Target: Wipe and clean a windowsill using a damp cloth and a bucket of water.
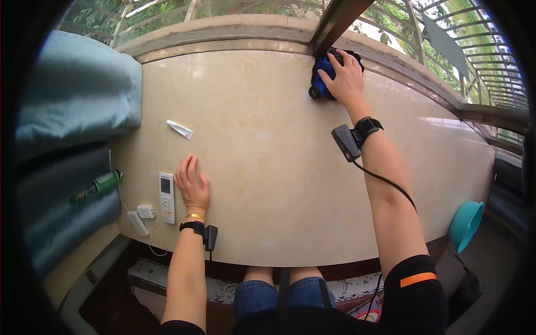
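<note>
At the far corner by the window frame, my right hand (345,79) is laid over a blue-and-black object (321,77) with a round black end, its fingers and thumb spread around it. My fingers cover part of this object, so its exact kind cannot be told. My left hand (192,184) lies on the pale tabletop (268,167) with nothing in it, fingers slightly bent and apart. Just left of it is a white remote control (166,198) with a dark display. Farther from me lies a small white tube (180,130) bearing writing.
Near the left edge are a white plug adapter (145,211), a small white remote (137,223) and a thin cable. A green bottle (106,182) leans by blue cushions (88,83). A turquoise bowl (465,226) stands at the right edge. Windows with metal bars border the far side.
</note>
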`<move>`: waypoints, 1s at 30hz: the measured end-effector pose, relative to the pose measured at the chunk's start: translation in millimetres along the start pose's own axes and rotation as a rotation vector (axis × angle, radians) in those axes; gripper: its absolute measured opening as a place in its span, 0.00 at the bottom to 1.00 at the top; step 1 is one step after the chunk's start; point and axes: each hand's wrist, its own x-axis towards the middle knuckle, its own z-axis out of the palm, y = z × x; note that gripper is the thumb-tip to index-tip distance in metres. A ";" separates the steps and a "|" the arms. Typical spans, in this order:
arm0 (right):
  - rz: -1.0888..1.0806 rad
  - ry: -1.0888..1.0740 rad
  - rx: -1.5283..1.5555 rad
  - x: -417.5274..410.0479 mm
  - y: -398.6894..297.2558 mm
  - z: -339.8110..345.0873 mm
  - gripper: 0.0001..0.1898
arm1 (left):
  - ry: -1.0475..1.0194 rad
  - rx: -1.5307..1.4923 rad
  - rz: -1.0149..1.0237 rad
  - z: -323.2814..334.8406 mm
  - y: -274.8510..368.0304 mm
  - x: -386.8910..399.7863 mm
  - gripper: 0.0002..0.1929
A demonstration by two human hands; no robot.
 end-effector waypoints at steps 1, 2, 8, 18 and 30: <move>-0.034 0.024 0.071 -3.3 -2.2 0.2 0.28 | 0.004 0.010 0.005 -1.1 -5.2 -1.1 0.28; -0.056 -0.039 0.111 -18.2 -5.3 -4.9 0.26 | 0.017 0.034 0.008 -0.4 -11.1 -5.9 0.28; 0.028 -0.046 0.144 -44.1 9.9 -25.6 0.18 | 0.014 0.058 0.005 -3.6 -12.5 -10.1 0.29; 0.223 0.041 -0.149 -110.6 53.3 -27.3 0.28 | 0.030 0.049 -0.003 -3.7 -17.1 -9.7 0.29; -0.099 -0.040 0.214 -61.1 -164.9 -24.5 0.16 | 0.022 0.059 0.031 3.8 -13.1 -9.6 0.29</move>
